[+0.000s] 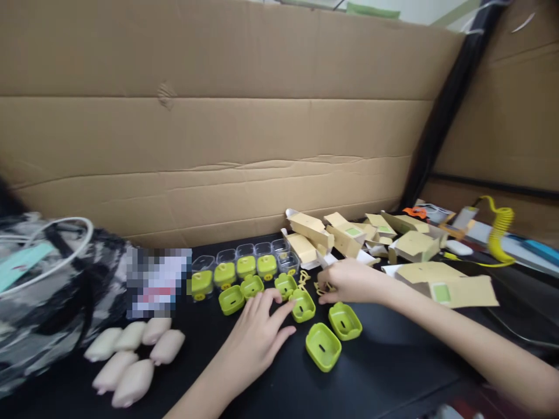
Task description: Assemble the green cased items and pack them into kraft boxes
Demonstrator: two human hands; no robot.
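Observation:
My left hand (259, 329) reaches over the black table with its fingers apart, palm down. Its fingertips lie at a small lime-green case (302, 306) and close to other open green cases (231, 300); whether they touch is hard to tell. Farther right, my right hand (349, 279) has its fingers closed on a small yellow loop (325, 287), partly hidden by the fingers. Another yellow loop (303, 278) lies just left of it. Two more green cases, one (345, 321) nearer my right hand and one (323, 347) nearer me, rest with their hollow sides up.
Clear plastic boxes, several with green cases inside (225, 274), stand in a row behind. Opened cardboard boxes (349, 233) pile up at the back right. Pale rounded pieces (133, 381) lie at left beside a camouflage bag (39, 326). A yellow coiled cord (500, 233) is far right.

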